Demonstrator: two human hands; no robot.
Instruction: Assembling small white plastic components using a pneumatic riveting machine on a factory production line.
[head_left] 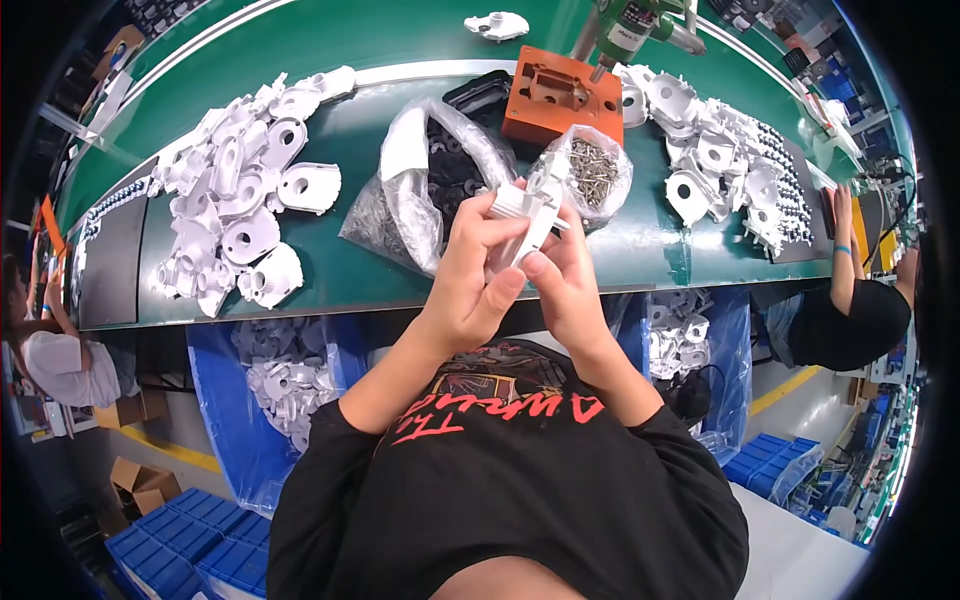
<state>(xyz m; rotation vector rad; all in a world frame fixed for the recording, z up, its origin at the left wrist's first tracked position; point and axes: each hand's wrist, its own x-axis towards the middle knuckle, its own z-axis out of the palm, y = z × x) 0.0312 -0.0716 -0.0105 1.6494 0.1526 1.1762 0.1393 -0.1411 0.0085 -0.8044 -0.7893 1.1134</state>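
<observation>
Both my hands hold one white plastic housing [530,217] above the front of the green bench. My left hand [473,262] closes round its left side, with the thumb pressed on the near edge. On the right side, my right hand [566,275] grips it with the thumb near the bottom. Just behind the housing stands a clear bag of metal screws [597,178]. A plastic bag with black parts [412,190] lies open to the left of it. An orange fixture block [562,100] sits farther back, under a green press tool [628,25].
Heaps of white housings lie on the bench at left [240,180] and right [715,150]. Below the bench edge, blue-lined bins [225,390] hold more housings. One housing [497,26] lies at the back. Co-workers [850,310] are at both sides.
</observation>
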